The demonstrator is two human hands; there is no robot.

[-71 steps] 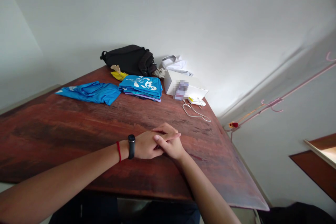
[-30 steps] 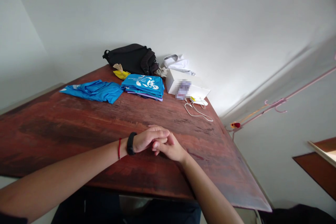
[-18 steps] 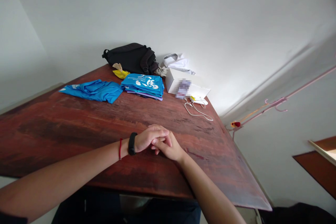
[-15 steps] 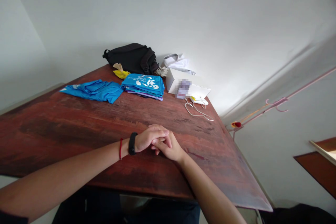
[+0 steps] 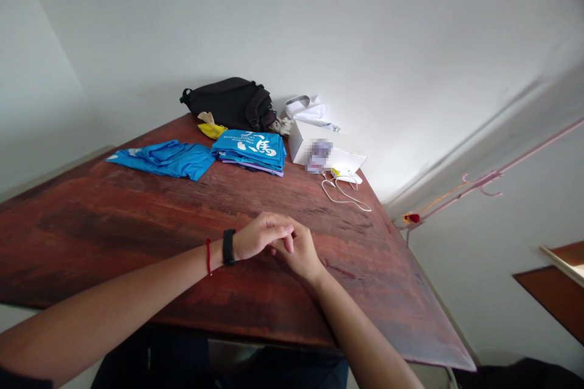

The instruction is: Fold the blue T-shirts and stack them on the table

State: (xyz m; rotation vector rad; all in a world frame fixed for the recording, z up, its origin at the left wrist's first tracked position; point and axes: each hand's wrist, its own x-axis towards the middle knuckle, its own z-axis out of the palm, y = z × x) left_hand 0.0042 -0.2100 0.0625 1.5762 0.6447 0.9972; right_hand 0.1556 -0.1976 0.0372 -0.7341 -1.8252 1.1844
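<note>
My left hand [image 5: 257,238], with a black wristband and a red string bracelet behind it, is clasped together with my right hand [image 5: 301,253] above the near middle of the wooden table [image 5: 150,213]. The left thumb and fingers fold over the right hand, and both hands are closed. No object shows between them, though some fingers are hidden. Beyond the hands, a crumpled blue cloth garment [image 5: 166,159] lies on the tabletop. Beside it is a folded stack of blue shirts [image 5: 249,149] with white lettering, a purple layer showing underneath.
At the back lies a black backpack [image 5: 223,103] with a yellow packet [image 5: 212,130] before it. To its right are a white bag [image 5: 308,110], an open white box [image 5: 298,141] and a white cable [image 5: 347,200]. A pink rack with hooks [image 5: 483,180] stands off the table's right side.
The clasped hands have shifted slightly; the left hand has flattened further over the right, and fewer right fingers show. The things on the table stay put.
</note>
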